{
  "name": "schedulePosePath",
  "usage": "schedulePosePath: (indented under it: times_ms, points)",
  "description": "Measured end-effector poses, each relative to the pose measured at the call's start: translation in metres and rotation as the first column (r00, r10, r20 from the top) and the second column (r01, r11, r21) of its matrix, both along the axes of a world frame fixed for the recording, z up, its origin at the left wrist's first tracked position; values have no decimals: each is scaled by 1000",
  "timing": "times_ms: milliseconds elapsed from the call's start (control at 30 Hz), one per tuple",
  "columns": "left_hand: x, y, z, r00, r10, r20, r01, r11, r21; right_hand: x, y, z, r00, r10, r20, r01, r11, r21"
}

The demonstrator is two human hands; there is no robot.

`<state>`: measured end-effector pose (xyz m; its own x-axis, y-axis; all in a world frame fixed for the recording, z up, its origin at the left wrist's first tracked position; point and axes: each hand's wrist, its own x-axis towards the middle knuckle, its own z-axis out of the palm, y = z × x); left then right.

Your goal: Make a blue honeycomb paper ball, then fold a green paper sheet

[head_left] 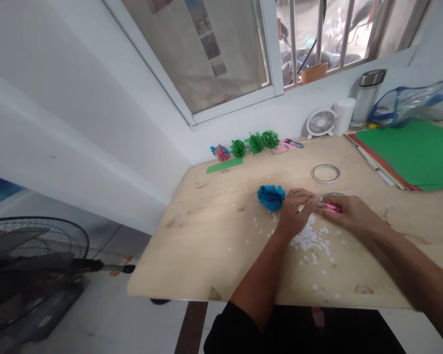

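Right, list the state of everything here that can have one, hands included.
pink piece: held, partly covered by fingers
right hand: closed on the pink piece
left hand: fingertips close to the pink piece, grip unclear
blue paper ball: fanned out
white bits: loose, heaped and scattered
green strip: lying flat
bottle: upright, capped
small white fan: upright, running or not unclear

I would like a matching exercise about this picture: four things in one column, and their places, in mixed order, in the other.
Things
1. Blue paper ball
2. Small pink item
3. Small white fan
4. White scraps

Places
A. Scattered over the tabletop
B. Beside the white cylinder
C. Next to the left hand
D. In the right hand

Pairs: 1-C, 2-D, 3-B, 4-A
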<state>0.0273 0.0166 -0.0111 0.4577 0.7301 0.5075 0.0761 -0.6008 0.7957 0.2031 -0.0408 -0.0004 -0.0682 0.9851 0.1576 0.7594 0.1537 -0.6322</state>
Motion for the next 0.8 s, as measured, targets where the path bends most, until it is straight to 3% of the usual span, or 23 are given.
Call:
schedulePosePath:
  times_ms: [200,500,633,800]
  points:
    - [-2,1,-3,997,-77,1,77,997,14,3,2,1,999,6,-38,-8,999,-40]
    - [-2,5,-7,995,-84,-58,87,995,45,4,2,1,999,25,-45,-27,999,-32]
    - [-1,6,-8,996,-78,-29,78,997,-14,5,3,-1,998,10,-60,-12,999,-40]
    - [-3,6,-5,998,16,60,-7,989,-146,3,4,-3,999,6,-41,-7,999,-43]
